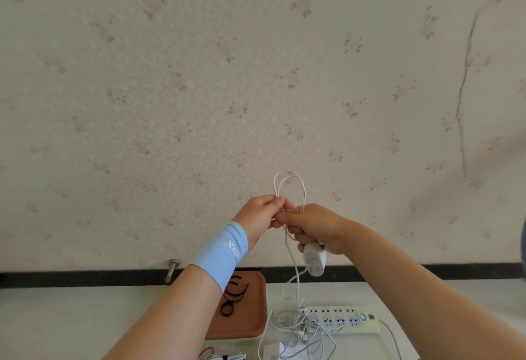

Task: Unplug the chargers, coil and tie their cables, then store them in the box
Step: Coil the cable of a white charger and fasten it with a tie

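Raised in front of the wall, my right hand (pixel 313 226) grips a white charger (pixel 314 258) by its plug body, together with part of its thin white cable (pixel 290 186). The cable loops upward above both hands. My left hand (pixel 260 216), with a light blue wristband on the wrist, pinches the cable loops next to the right hand. The cable's loose end hangs down to a tangle of white cables (pixel 301 328) on the table. Another white charger (pixel 273 352) lies in that tangle at the bottom edge.
A white power strip (pixel 345 321) lies on the table at right, its cord trailing right. A brown tray (pixel 244 311) holds black cable ties (pixel 234 292). A metal peg (pixel 171 268) sticks out near the wall. Something white with red wire (pixel 225 356) shows at the bottom edge.
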